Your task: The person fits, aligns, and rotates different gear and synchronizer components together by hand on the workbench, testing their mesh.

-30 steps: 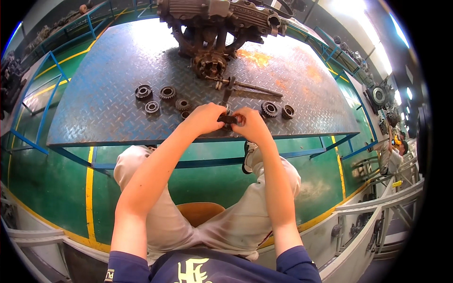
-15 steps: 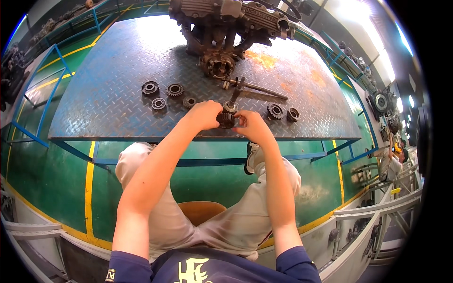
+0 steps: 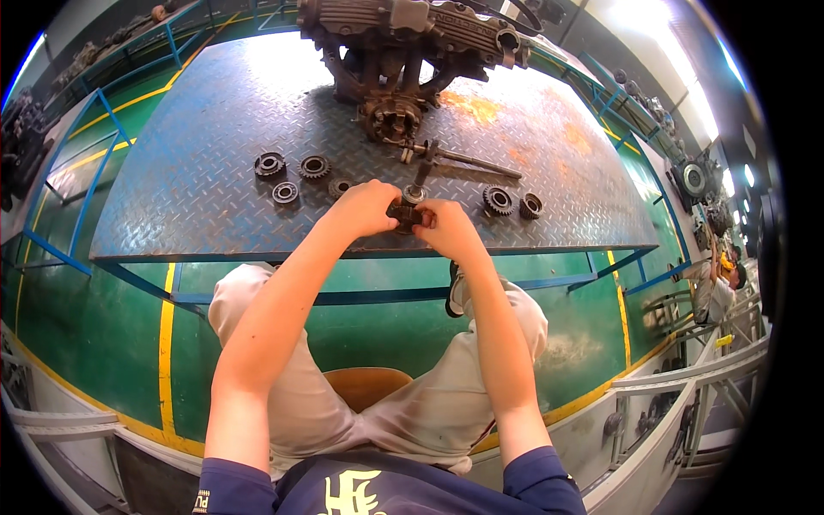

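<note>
A dark toothed gear (image 3: 405,218) is by the near edge of the table (image 3: 197,189), gripped between the left hand (image 3: 372,209), arched palm-down, and the right hand (image 3: 447,228), its fingers curled inward. The bare forearms (image 3: 292,296) reach forward, converging. Loose gears (image 3: 314,166) lie left and right; an engine (image 3: 412,19) stands far.

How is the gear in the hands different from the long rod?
The gear is short and round, but the rod is long and thin. The left hand and right hand hold the gear; neither touches the rod. Both look like metal.
</note>
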{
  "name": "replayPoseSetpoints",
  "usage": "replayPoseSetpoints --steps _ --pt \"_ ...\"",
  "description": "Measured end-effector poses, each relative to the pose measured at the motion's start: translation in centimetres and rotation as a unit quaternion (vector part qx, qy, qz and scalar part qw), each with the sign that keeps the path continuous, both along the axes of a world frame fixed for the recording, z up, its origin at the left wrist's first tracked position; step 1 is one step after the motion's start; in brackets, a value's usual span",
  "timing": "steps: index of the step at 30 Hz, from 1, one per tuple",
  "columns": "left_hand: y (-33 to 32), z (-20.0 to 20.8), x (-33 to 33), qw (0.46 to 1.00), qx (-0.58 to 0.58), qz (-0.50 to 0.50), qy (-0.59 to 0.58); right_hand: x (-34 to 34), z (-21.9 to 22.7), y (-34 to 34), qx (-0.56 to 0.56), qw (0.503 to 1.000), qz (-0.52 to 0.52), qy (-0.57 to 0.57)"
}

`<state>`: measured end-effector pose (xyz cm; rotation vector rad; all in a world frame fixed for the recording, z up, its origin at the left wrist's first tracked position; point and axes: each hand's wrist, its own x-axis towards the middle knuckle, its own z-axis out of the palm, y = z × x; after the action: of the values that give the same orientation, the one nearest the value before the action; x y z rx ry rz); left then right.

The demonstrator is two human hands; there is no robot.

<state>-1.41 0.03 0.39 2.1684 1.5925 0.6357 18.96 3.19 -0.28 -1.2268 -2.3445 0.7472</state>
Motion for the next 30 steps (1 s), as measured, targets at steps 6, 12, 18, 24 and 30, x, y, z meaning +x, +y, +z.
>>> replayPoseSetpoints --steps 6,12,18,24,30 --pt "0.2 0.0 1.0 0.999 0.022 -0.018 -0.045 1.2 1.2 -0.2 0.027 1.0 0.001 0.002" --pt "0.2 0.2 1.5 0.998 -0.012 -0.027 -0.055 0.3 0.9 0.1 0.033 0.999 0.018 0.034" --pt "0.2 -0.1 1.0 0.997 -0.016 -0.056 -0.059 -0.4 1.3 -0.4 0.043 0.999 0.019 0.011" --pt "0.2 -1.1 0.4 1.0 -0.016 -0.018 -0.017 -0.2 1.6 -0.2 -0.04 0.995 0.036 0.085" --pt "-0.1 -1.5 -0.3 0.998 -0.042 -0.014 0.034 0.7 0.1 0.3 0.048 0.992 0.051 0.1"
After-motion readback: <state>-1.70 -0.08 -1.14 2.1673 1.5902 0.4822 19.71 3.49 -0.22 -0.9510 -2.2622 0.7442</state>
